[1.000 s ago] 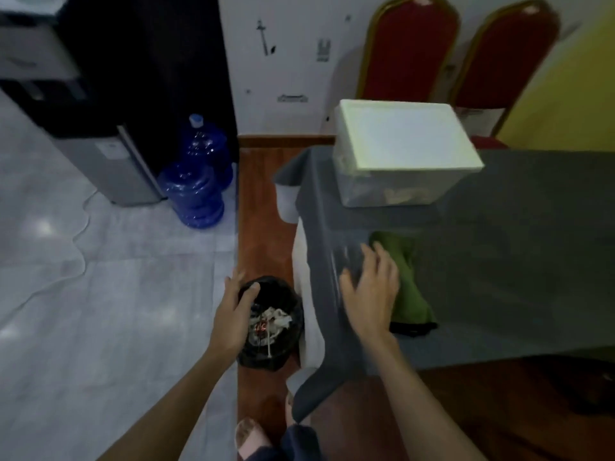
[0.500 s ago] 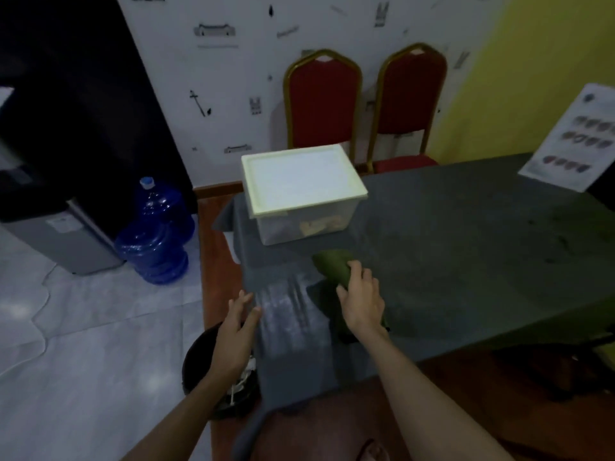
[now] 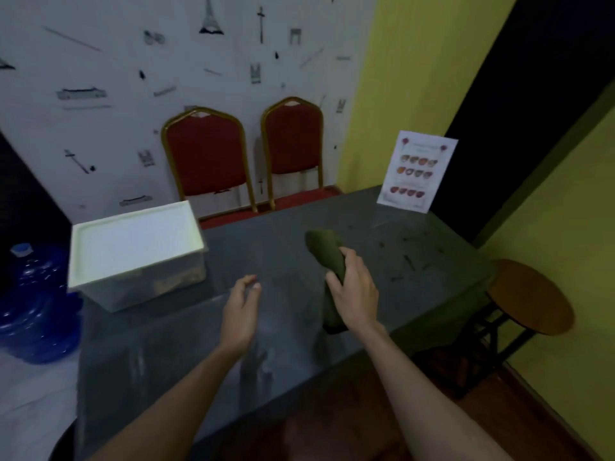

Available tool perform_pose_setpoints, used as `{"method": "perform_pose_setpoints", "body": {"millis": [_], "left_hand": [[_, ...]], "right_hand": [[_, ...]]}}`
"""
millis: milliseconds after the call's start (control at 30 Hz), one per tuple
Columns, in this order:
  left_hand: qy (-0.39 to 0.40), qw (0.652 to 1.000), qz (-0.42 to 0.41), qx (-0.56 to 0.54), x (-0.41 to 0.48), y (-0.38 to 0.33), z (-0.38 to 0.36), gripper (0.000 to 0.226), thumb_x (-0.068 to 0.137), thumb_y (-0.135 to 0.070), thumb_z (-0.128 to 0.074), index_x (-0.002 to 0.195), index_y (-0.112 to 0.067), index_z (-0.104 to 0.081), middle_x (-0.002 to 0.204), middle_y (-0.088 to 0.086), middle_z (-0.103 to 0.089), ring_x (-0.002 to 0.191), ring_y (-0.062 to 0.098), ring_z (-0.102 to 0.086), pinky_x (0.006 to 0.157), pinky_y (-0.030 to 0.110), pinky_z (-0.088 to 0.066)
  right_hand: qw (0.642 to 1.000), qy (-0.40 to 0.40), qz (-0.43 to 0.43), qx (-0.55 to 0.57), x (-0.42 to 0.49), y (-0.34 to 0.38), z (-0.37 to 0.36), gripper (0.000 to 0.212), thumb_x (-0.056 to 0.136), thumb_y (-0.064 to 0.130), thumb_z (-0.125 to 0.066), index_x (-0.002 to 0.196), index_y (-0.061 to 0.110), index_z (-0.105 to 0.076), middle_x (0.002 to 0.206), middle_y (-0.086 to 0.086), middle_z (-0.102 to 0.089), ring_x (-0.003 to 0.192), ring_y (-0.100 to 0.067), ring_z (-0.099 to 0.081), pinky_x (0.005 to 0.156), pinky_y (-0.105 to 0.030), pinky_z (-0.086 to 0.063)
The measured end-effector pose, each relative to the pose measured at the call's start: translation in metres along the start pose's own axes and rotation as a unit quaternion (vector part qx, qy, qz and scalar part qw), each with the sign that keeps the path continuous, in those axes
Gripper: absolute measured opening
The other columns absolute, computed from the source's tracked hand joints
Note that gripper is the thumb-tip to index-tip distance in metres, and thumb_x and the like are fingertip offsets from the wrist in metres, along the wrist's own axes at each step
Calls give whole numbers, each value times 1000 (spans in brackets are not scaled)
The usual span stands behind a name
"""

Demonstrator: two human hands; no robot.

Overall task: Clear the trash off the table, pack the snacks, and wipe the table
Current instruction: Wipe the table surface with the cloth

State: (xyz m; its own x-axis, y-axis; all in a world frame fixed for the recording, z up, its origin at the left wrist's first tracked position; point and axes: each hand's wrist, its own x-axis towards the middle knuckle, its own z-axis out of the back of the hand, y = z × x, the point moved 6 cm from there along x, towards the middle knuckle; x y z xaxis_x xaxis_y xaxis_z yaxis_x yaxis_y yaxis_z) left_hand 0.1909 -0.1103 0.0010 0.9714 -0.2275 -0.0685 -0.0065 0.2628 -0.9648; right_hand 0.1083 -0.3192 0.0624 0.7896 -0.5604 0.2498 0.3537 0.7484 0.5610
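A dark grey cloth covers the table. My right hand grips a green wiping cloth, which sticks out past my fingers toward the table's middle and hangs below my palm. My left hand hovers over the near part of the table with its fingers loosely curled and nothing in it. A clear plastic box with a white lid stands shut on the table's left end; snacks show faintly through its wall. Small dark crumbs are scattered on the right part of the table.
A printed menu card stands at the table's far right corner. Two red chairs line the far wall. A round wooden stool sits to the right, and a blue water bottle on the floor to the left.
My view has swung up and right, so the floor bin has left the frame. My right hand has lifted the green cloth and carried it rightward. My left hand came up from the bin over the table.
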Motion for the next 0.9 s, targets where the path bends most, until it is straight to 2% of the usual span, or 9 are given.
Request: {"method": "perform_pose_setpoints", "body": {"millis": [133, 333, 500, 600, 767, 900], "left_hand": [[66, 997, -26, 6, 32, -32, -73, 31, 98, -30, -46, 127, -19, -52, 129, -3, -53, 118, 12, -48, 98, 26, -35], [136, 990, -44, 12, 86, -40, -169, 33, 98, -35, -47, 129, -24, -51, 136, -7, -49, 126, 11, -44, 110, 37, -34], [168, 984, -39, 53, 137, -33, -239, 29, 96, -26, -52, 123, -17, -55, 133, 0, -51, 128, 19, -44, 110, 36, -33], [197, 975, -40, 95, 160, -37, -278, 34, 95, -26, -53, 126, -12, -54, 137, 7, -49, 131, 23, -43, 110, 36, -30], [250, 955, -25, 158, 185, -33, -341, 52, 95, -32, -52, 141, -11, -38, 153, 9, -30, 142, 23, -26, 117, 38, -20], [229, 956, 8, 181, 197, -7, -388, 59, 94, -39, -51, 144, -16, -31, 155, 9, -26, 142, 25, -24, 117, 46, -22]], "right_hand": [[998, -43, -36, 15, 33, -55, 37, 37, 95, 37, -52, 127, 19, -46, 111, -3, -61, 97, -23, -58, 71, -37, -48], [993, -53, -92, -49, 74, -153, 61, 35, 94, 41, -51, 125, 25, -45, 110, 1, -63, 96, -21, -60, 66, -33, -45], [987, -37, -125, -93, 128, -222, 79, 38, 93, 44, -52, 125, 24, -46, 112, 0, -63, 99, -22, -60, 69, -35, -49], [983, -32, -137, -114, 155, -259, 90, 41, 92, 44, -55, 127, 24, -46, 112, -1, -62, 101, -24, -60, 70, -36, -51], [978, 21, -147, -143, 191, -324, 89, 46, 91, 41, -56, 133, 29, -41, 116, -1, -58, 105, -25, -57, 71, -38, -51], [976, 83, -121, -164, 237, -388, 74, 47, 91, 40, -56, 134, 31, -42, 118, -2, -56, 107, -25, -56, 72, -38, -48]]}}
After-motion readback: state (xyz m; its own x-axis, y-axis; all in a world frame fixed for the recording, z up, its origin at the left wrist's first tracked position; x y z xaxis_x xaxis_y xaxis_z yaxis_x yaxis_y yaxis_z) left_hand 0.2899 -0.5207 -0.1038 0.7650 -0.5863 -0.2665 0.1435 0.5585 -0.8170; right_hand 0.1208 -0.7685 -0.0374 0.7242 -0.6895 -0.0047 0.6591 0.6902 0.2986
